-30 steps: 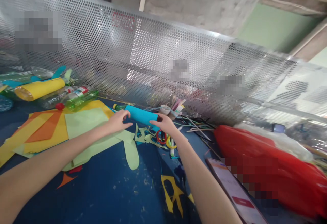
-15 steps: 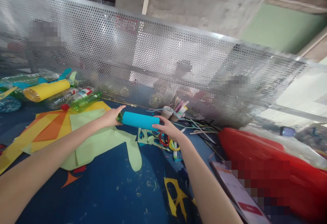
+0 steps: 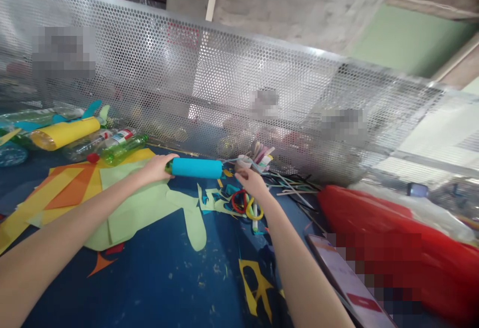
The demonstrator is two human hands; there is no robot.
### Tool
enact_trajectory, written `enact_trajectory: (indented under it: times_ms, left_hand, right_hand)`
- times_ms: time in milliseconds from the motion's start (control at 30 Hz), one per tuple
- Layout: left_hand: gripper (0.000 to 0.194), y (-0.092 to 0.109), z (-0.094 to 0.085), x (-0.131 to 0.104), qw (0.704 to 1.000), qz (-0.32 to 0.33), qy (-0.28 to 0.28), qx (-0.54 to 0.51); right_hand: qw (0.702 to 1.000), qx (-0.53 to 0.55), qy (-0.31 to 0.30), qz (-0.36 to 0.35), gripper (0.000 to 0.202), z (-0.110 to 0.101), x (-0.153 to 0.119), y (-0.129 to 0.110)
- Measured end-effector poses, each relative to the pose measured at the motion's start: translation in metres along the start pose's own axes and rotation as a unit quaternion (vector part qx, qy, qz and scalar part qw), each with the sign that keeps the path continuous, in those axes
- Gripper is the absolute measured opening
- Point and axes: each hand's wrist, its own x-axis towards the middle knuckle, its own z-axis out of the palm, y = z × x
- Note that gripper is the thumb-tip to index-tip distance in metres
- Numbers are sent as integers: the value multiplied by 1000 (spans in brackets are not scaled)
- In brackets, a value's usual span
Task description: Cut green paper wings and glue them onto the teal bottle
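Observation:
My left hand (image 3: 159, 168) is closed around the green end of a plastic bottle wrapped in a blue sheet (image 3: 196, 168). The bottle lies level above the table, its wrapped part pointing right. My right hand (image 3: 251, 182) is apart from the bottle's right end, fingers loosely bent and holding nothing that I can see. Close by it are a small cup (image 3: 244, 161) and, below, scissors with red and yellow handles (image 3: 254, 209). Pale green sheets (image 3: 130, 213) spread under my left forearm.
A yellow-wrapped bottle (image 3: 67, 132) and clear and green bottles (image 3: 129, 149) lie at the back left. A perforated metal panel (image 3: 232, 83) runs along the back. At right are a phone (image 3: 352, 283) and a red plastic bag (image 3: 362, 223). Yellow scraps (image 3: 256, 288) lie in front.
My right hand has let go of the bottle's right end and sits a little apart from it. The bottle has shifted slightly left and up, still in my left hand.

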Motion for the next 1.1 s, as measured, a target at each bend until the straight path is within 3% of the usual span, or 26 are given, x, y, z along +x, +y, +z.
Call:
enact_trajectory:
  times_ms: [133,267,400,467,567,600,667,733,800,867,1000,1100]
  left_hand:
    - [73,1,6,-3,1000,-24,9,14]
    - [79,9,8,-7,1000,-26,4,9]
    - [86,12,5,-8,999,-10,-9,34]
    - [84,15,2,-7,999,7,0,33]
    - [65,30,-3,-6,997,17,71,-2]
    - [55,39,-5,-6,994,19,106,-19]
    - [36,60,-5,-7,988,47,122,-79]
    - [31,83,-2,-11,977,36,75,-195]
    - [39,103,5,-18,945,-20,-47,-324]
    - [39,116,15,-25,910,-76,-124,-388]
    - [28,120,33,-36,860,-144,-133,-472]
    - [23,112,39,-40,859,-162,-100,-476]
  right_hand:
    - [997,-70,-27,-3,14,4,-7,12]
    - [993,-115,-27,13,6,12,-13,6]
    - [995,-103,6,11,3,11,-9,-5]
    - [995,-84,46,9,13,5,-7,-10]
    - [994,12,112,5,36,-6,-9,-23]
    - [987,95,130,-5,38,-7,-13,-29]
    - [964,235,117,-45,34,-3,-27,-44]
    - [955,278,61,-80,27,10,-45,-58]
    - [949,302,12,-85,25,28,-63,-67]
    - [941,330,4,-69,23,44,-77,-68]
    - [917,398,-24,-21,20,61,-85,-58]
    - [885,457,-83,13,23,60,-85,-52]
